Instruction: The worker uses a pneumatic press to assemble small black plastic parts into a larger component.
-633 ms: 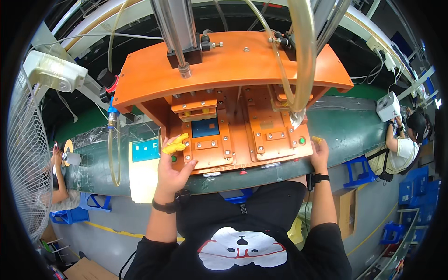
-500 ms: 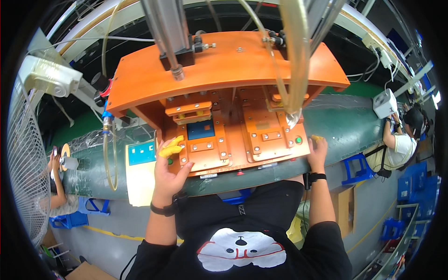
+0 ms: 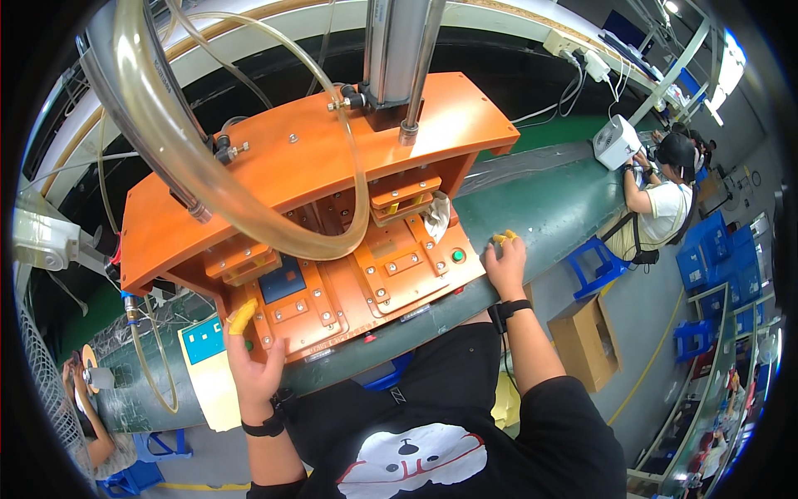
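Observation:
An orange press (image 3: pixel 453 108) stands on a green worktable. My left hand (image 3: pixel 256 366) is at its front left corner, thumb apart from the fingers and yellow finger covers on the tips; it holds nothing and partly covers a green button. Just beyond the right corner, my right hand (image 3: pixel 506 268) rests over the worktable, its fingers loosely bent with yellow covers and nothing visible in them. A green button (image 3: pixel 458 256) shows on the press beside it. In the left fixture lies a dark blue flat piece (image 3: pixel 282 280). The right fixture (image 3: pixel 402 262) has a crumpled whitish cloth (image 3: pixel 436 218) behind it.
A teal sheet with cutouts (image 3: pixel 202 340) lies on yellow paper (image 3: pixel 212 391) left of the press. A clear hose (image 3: pixel 241 212) loops before the press. A co-worker (image 3: pixel 665 195) sits at the right near a white box-shaped device (image 3: pixel 616 143); another person's hands show far left.
The view has swung to the right, so the press appears farther left and tilted. My left fingers have straightened upward at the corner. My right hand stays near the right corner.

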The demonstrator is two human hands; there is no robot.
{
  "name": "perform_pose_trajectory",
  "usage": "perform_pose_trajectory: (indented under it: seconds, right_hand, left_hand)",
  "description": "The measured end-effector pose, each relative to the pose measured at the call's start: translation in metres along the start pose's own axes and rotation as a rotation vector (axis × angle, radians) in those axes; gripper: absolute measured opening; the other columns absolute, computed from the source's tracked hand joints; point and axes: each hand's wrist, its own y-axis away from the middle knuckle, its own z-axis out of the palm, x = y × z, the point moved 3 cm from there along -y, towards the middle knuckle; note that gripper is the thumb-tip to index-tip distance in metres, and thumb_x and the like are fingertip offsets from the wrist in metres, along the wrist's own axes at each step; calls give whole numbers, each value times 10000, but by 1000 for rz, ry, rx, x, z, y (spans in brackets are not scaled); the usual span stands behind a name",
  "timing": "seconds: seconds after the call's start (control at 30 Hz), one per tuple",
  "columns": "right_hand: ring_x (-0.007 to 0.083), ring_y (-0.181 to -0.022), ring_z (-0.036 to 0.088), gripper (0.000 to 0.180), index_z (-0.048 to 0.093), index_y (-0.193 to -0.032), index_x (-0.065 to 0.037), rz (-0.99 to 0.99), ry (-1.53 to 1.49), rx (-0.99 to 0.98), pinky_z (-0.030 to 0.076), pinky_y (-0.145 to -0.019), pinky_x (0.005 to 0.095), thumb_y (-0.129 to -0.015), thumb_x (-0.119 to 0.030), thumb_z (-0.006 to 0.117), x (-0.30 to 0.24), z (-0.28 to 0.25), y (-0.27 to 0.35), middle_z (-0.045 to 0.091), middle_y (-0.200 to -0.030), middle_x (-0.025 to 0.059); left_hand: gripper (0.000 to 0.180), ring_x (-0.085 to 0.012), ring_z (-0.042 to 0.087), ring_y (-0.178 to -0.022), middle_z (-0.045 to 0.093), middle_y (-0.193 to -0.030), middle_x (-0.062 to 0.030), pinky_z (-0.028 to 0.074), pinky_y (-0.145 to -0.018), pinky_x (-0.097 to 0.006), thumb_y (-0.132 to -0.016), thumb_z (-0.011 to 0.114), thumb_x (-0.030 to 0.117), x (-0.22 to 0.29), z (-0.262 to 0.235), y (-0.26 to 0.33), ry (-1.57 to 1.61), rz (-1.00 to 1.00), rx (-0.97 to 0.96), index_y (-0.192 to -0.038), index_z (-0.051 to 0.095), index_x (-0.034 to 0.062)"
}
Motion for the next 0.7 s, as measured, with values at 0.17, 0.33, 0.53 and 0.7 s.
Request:
perform_pose_trajectory:
  seconds: [0.17,0.33,0.53,0.7]
  right_hand:
    - [415,-1164,565,222,695,-1022,-31,3,-26,-17,437,-1007,515,-878,-198,719,1,1,0,619,-1159,205]
    - [408,-1105,583,225,691,-1019,-28,36,-27,-45,444,-962,512,-883,-206,710,4,3,-1,628,-1116,193]
    - [402,-1087,587,224,688,-1019,-27,13,-24,-21,443,-947,512,-884,-206,708,1,3,-1,633,-1091,181]
    - [395,-1093,589,221,691,-1016,-30,27,-6,-44,441,-953,510,-886,-208,709,1,3,0,636,-1095,176]
  left_hand:
    - [591,-354,509,-1291,560,-1360,-188,362,-1132,-425,-825,770,105,2,2,-2,10,-3,-7,-1369,570,-11]
    - [566,-360,509,-1288,560,-1359,-197,364,-1135,-435,-838,751,88,5,3,-4,3,5,-18,-1362,569,-24]
    - [531,-372,508,-1284,558,-1359,-204,368,-1133,-446,-853,714,69,5,5,-4,-86,88,-20,-1352,565,-38]
    - [533,-331,498,-1324,556,-1401,-184,333,-1171,-410,-874,670,45,6,4,-2,-36,15,-34,-1389,550,-24]
